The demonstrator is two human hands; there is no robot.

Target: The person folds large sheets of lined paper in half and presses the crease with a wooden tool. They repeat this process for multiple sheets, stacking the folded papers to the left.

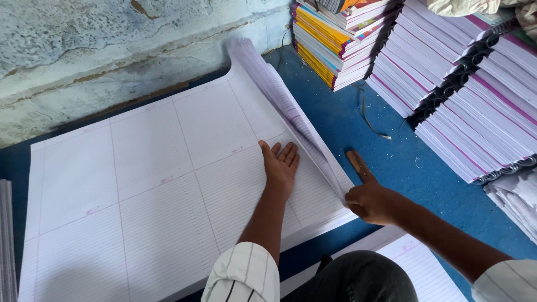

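Pinching curled ruled sheets (291, 106) in its grip, right hand (372, 202); left hand (279, 162) flat, fingers apart.

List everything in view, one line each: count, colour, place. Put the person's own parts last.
ruled sheets: one large stack, white with faint pink lines, centre and left on the floor
lifted sheets: a curled bunch, white, raised off the stack's right edge
wooden stick: one, brown, on the floor beside the right hand
notebook stacks: several, white pages with pink edges and dark spiral bindings, upper right
coloured book pile: one, yellow, orange and purple covers, top centre
floor covering: one, blue, under everything
wall: one, pale, worn, upper left
left hand: flat, palm down on the top sheet
right hand: pinching the lower corner of the lifted sheets
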